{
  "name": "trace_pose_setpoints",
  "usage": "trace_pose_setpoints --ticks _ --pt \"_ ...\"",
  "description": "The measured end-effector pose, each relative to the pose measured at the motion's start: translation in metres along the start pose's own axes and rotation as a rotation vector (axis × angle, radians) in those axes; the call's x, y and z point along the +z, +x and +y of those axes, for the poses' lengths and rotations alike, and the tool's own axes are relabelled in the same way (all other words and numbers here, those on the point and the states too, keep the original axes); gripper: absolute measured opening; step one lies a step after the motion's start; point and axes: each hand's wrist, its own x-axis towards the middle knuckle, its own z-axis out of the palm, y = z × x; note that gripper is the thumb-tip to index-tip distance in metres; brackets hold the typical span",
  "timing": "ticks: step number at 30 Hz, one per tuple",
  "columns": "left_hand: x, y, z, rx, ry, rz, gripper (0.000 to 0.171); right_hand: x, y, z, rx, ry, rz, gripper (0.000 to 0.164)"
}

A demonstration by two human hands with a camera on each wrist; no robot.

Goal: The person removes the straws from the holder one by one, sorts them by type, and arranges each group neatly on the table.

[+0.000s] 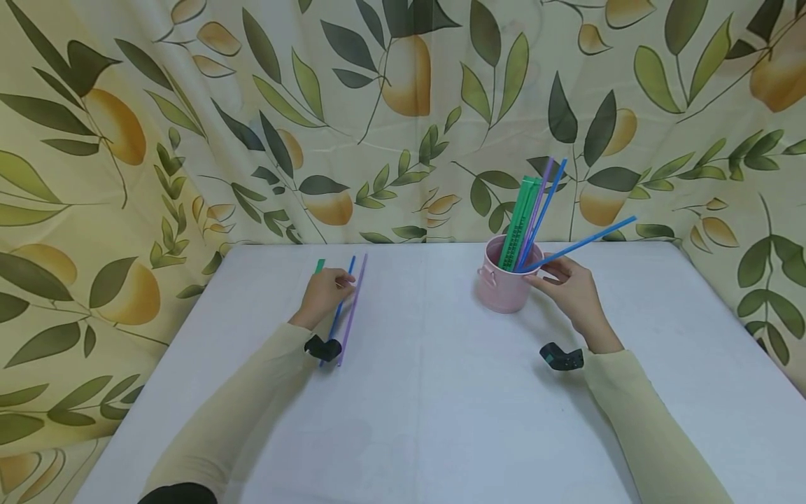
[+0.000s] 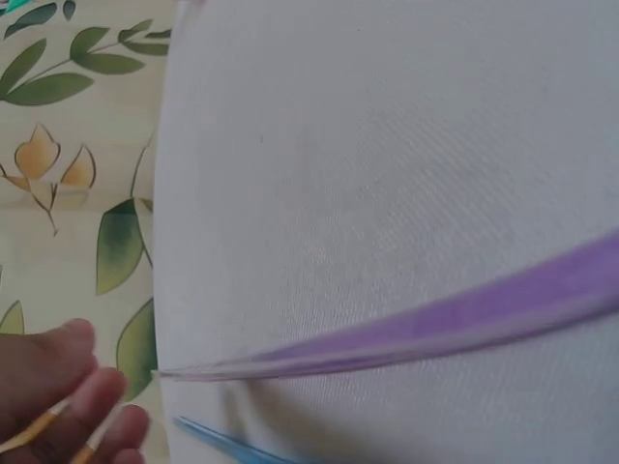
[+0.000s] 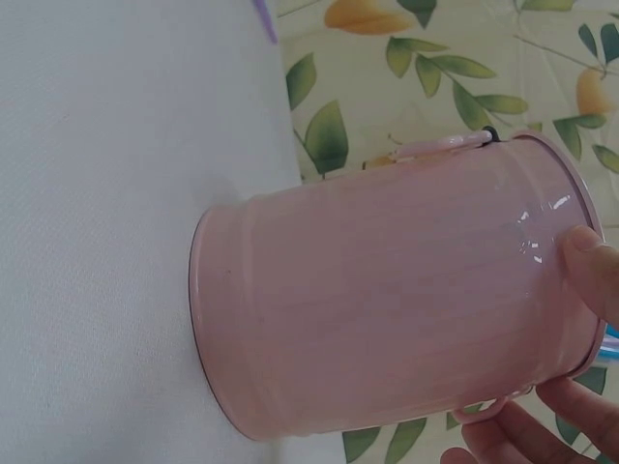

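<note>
The right hand (image 1: 569, 297) grips the pink bucket (image 1: 504, 297) near its rim, from the right. Well apart, the left hand (image 1: 321, 294), fingers loosely bent and unclosed, is beside the blue straw (image 1: 335, 318) and purple straw (image 1: 351, 315).

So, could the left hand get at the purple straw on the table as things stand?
Probably yes: the left hand is right beside the purple straw, and the blue straw lies alongside, not across it.
</note>
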Motion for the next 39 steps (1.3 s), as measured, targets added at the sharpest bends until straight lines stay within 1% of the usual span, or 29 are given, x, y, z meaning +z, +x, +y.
trace_pose_setpoints --ticks 3,6,9,15,22,25,31,33,34,36,39 --pt "0.004 0.003 0.001 0.055 -0.031 0.033 0.018 0.000 0.000 0.000 0.003 0.001 0.000 0.070" --pt "0.007 0.007 0.003 0.115 -0.087 0.065 0.019 0.001 0.001 0.000 0.005 0.003 -0.001 0.071" --pt "0.009 0.009 0.004 0.193 -0.133 0.106 0.021 0.000 0.002 0.000 0.006 0.004 -0.001 0.071" --pt "0.012 0.013 0.007 0.305 -0.185 0.183 0.022 0.000 0.002 -0.002 0.006 0.006 -0.006 0.071" --pt "0.015 0.018 0.014 0.430 -0.263 0.214 0.025 0.000 0.003 -0.005 0.007 0.005 -0.004 0.071" --pt "0.017 0.019 0.017 0.469 -0.310 0.222 0.026 0.000 0.003 -0.005 -0.001 0.003 -0.003 0.070" --pt "0.023 0.022 0.025 0.530 -0.352 0.248 0.026 0.000 0.002 -0.005 -0.004 0.000 -0.005 0.070" --pt "0.025 0.023 0.029 0.539 -0.356 0.252 0.026 0.000 0.002 -0.005 -0.003 0.000 -0.006 0.071" --pt "0.024 0.021 0.035 0.543 -0.347 0.253 0.026 0.000 0.003 -0.005 -0.001 0.001 -0.007 0.071" --pt "0.026 0.022 0.041 0.551 -0.339 0.253 0.026 0.000 0.003 -0.004 0.005 0.002 -0.008 0.072" --pt "0.027 0.025 0.050 0.551 -0.309 0.232 0.025 0.000 0.003 -0.003 0.012 0.005 -0.009 0.072"
